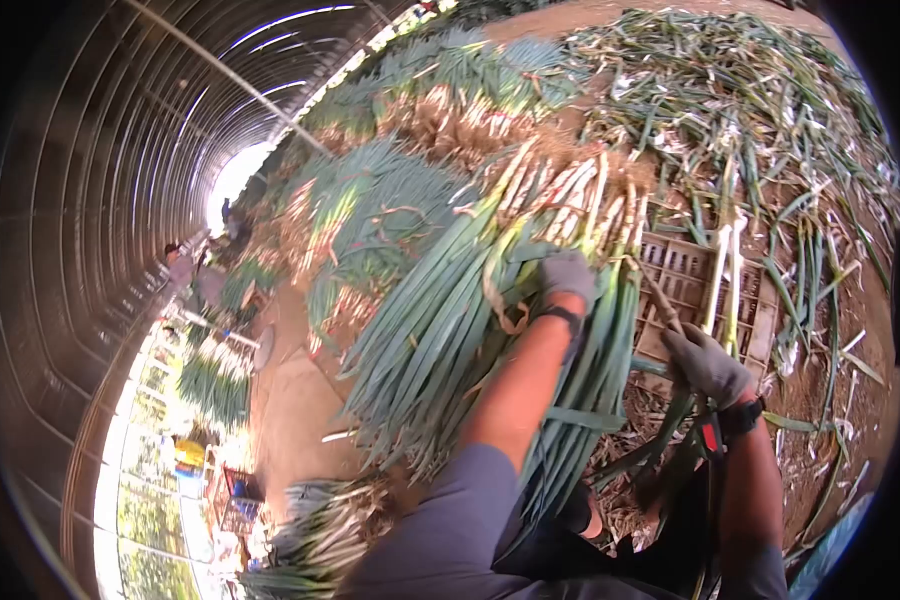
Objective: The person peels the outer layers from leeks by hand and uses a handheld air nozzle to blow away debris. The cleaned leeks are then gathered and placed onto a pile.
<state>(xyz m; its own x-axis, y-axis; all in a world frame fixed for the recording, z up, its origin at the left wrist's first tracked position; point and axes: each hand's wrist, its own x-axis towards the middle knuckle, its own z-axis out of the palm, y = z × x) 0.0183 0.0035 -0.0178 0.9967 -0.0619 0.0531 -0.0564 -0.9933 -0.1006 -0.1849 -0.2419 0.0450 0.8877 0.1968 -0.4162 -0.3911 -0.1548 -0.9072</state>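
A large heap of green onions (440, 290) lies before me, white ends and roots pointing away, long green leaves toward me. My left hand (567, 277), in a grey glove, is pressed into the heap where the stalks turn green; its fingers look curled round some leaves, partly hidden. My right hand (708, 365), also gloved, is closed round a brownish green onion stalk (660, 297) slanting up from the fingers, with leaves trailing below. Just beyond it, peeled white green onions (727, 275) lie across a plastic crate (763, 315).
Trimmed leaves and peelings (740, 90) cover the ground at the far right. More bundles of green onions (390, 215) lie in rows ahead and to the left. Another bundle (335, 530) is near my left elbow. A person (180, 265) is in the background under the arched tunnel roof (150, 130).
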